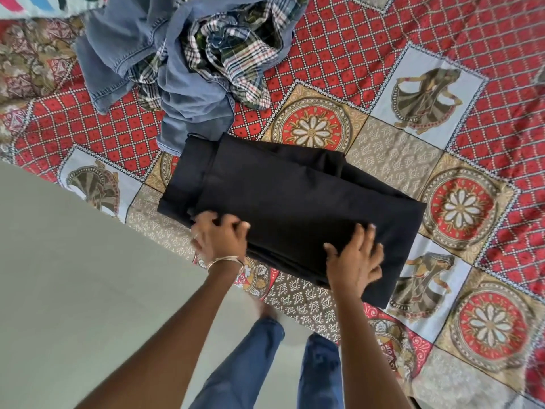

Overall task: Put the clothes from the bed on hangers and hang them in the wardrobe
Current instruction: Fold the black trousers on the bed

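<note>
- Right now the folded black garment [295, 202] lies on the bed [413, 69] near its edge, roughly at the middle of the view, with the person leaning over it from six o'clock.
- The left hand [219, 234], a bangle at the wrist, sits at the garment's eight o'clock corner; its fingers are curled and seem to pinch the folded edge there.
- The right hand [355, 261] lies at the garment's five o'clock side, fingers spread and fairly straight, pressing flat on the cloth rather than grasping it.
- Toward eleven o'clock a heap of denim clothes [126, 54] and a plaid shirt [236, 54] waits, its lower end just touching the black garment's far corner.
- No hanger or wardrobe is in sight, so I judge the task is early.
- Risks, as I see them: with only one hand truly gripping, a lift could let the folds slide open and spill over the bed's edge to the floor [73, 276]; dragging the piece could also snag the denim touching it and pull the heap along.
</note>
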